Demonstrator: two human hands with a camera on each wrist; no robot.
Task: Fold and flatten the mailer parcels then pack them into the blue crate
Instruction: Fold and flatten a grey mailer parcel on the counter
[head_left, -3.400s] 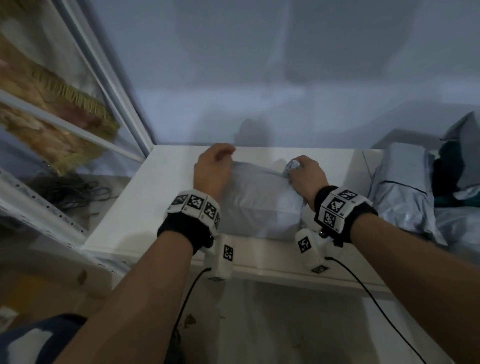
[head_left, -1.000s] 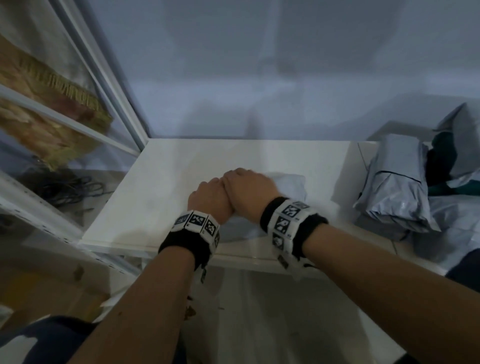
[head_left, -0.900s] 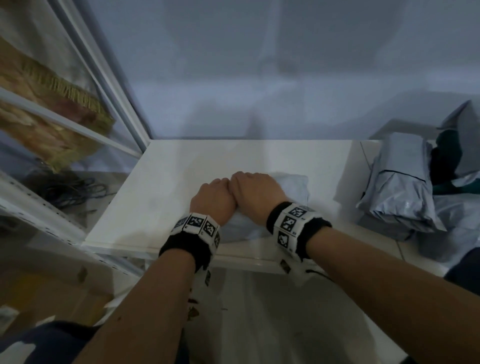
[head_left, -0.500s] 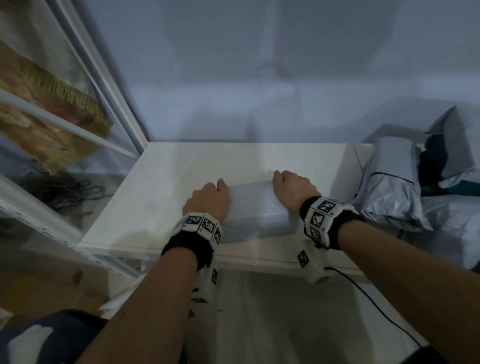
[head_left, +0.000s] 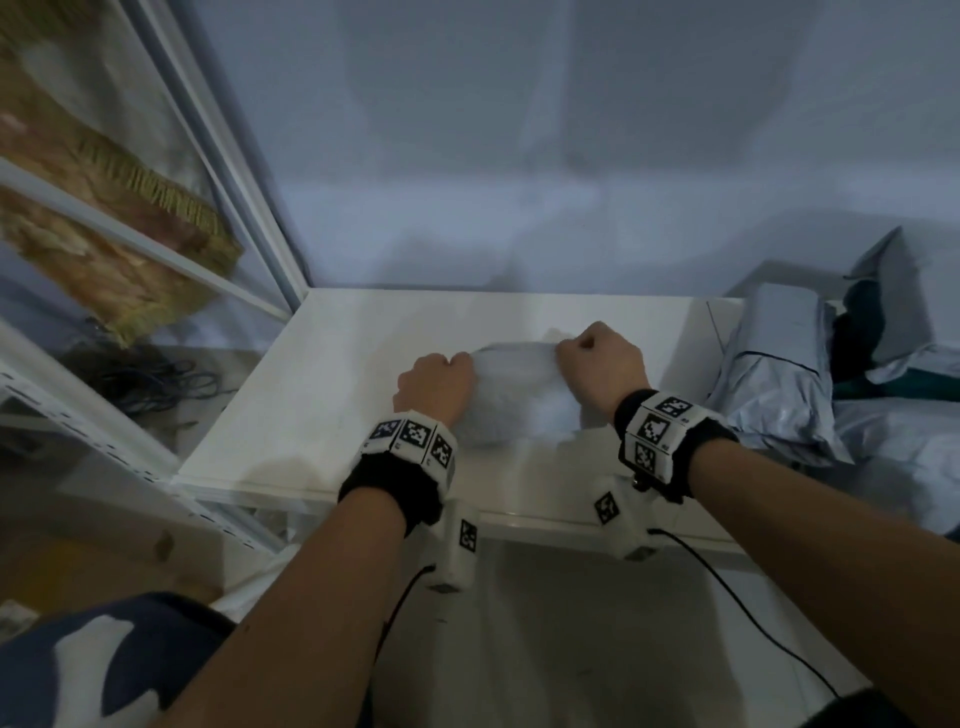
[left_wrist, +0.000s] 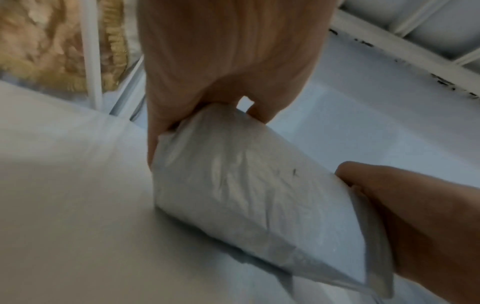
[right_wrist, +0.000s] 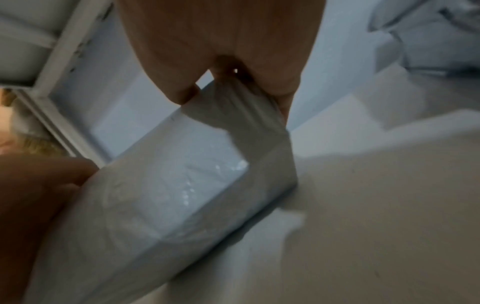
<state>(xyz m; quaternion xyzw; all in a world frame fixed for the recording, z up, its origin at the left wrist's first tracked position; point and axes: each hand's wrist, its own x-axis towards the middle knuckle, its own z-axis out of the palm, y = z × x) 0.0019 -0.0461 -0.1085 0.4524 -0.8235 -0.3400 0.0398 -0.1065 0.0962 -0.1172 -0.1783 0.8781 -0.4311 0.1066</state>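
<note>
A grey plastic mailer parcel (head_left: 519, 395) lies on the white table (head_left: 322, 395), tipped up at its far edge. My left hand (head_left: 441, 379) grips its left end, fingers curled round the corner, as the left wrist view shows on the parcel (left_wrist: 233, 185). My right hand (head_left: 597, 364) pinches the right end, with the loose flap of the parcel (right_wrist: 182, 195) pulled up between thumb and fingers in the right wrist view. No blue crate is in view.
A heap of other grey mailer parcels (head_left: 779, 384) lies at the right end of the table, against the wall. A white metal rack frame (head_left: 218, 156) with a fringed cloth behind it stands at the left. The table's front edge (head_left: 519, 525) is just under my wrists.
A second ago both fists pressed together on the parcel's middle. They then slid apart to its ends, and now each grips an end and lifts the far edge.
</note>
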